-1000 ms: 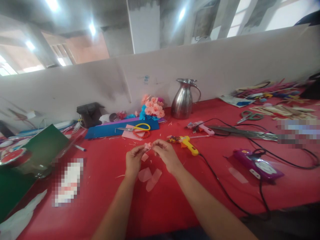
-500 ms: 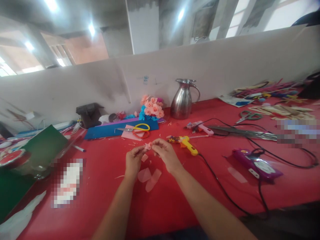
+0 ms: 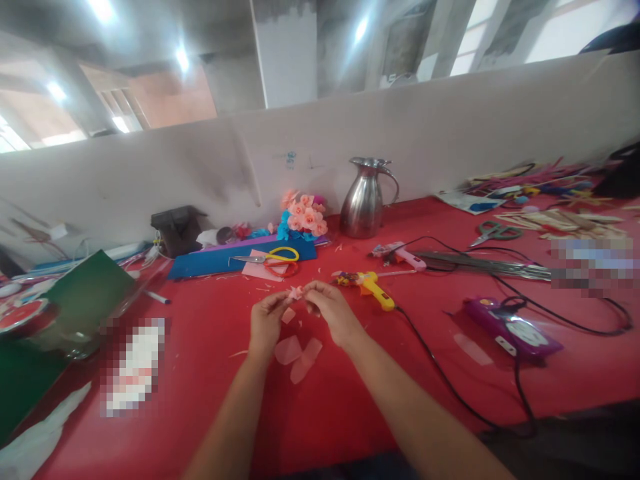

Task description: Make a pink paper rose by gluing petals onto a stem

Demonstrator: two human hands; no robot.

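A small pink paper flower [image 3: 296, 293] is pinched between the fingertips of both hands above the red table. My left hand [image 3: 267, 321] grips it from the left, fingers closed. From the right, my right hand [image 3: 330, 308] closes thumb and fingers on its other side. Just below lie a small pink paper square [image 3: 288, 315] and several loose pink petal pieces [image 3: 306, 361]. To the right of my right hand rests a yellow glue gun [image 3: 373, 287] with a black cord. Beyond the hands, yellow-and-orange-handled scissors [image 3: 280, 259] lie on pink paper.
Behind stand a bunch of pink flowers [image 3: 306, 215] and a metal jug [image 3: 364, 200]. A pink glue gun [image 3: 407, 256], metal rods [image 3: 485, 264], green-handled scissors [image 3: 500, 231] and a purple power strip [image 3: 515, 330] lie right. Cords cross the red table [image 3: 210, 373]. Green card [image 3: 95, 287] lies left.
Both hands stay in nearly the same place around the pink flower, which has turned slightly between the fingertips. The rest of the table looks the same.
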